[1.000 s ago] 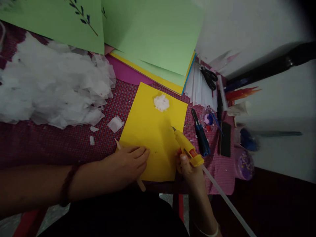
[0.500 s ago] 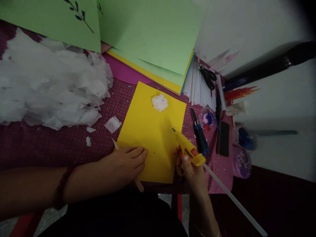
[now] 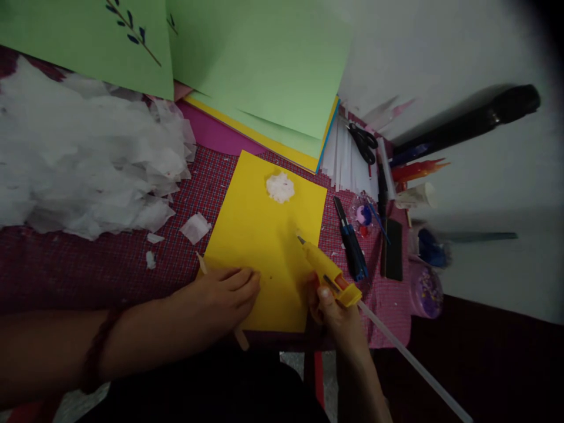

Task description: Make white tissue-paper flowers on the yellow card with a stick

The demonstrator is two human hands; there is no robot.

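Observation:
A yellow sheet of card lies on the checked cloth, bearing a small white paper flower near its far edge. My right hand is wrapped round a yellow glue gun, a long clear glue stick jutting from its rear. The gun's nozzle hovers at or just above the card; contact is unclear. Over the card's near left corner rests my left hand, fingers together and curled. A flat wooden stick runs beneath its palm, both ends showing; the grip itself is hidden.
White tissue pieces are heaped at the left. Green sheets lie at the back. On the right are a blue utility knife, black scissors, paper strips and a sequin tub, beside a pale wall.
The view has shifted a little, so everything sits slightly lower and further left. Both hands keep nearly the same places over the card, with the glue gun still pointing at its middle.

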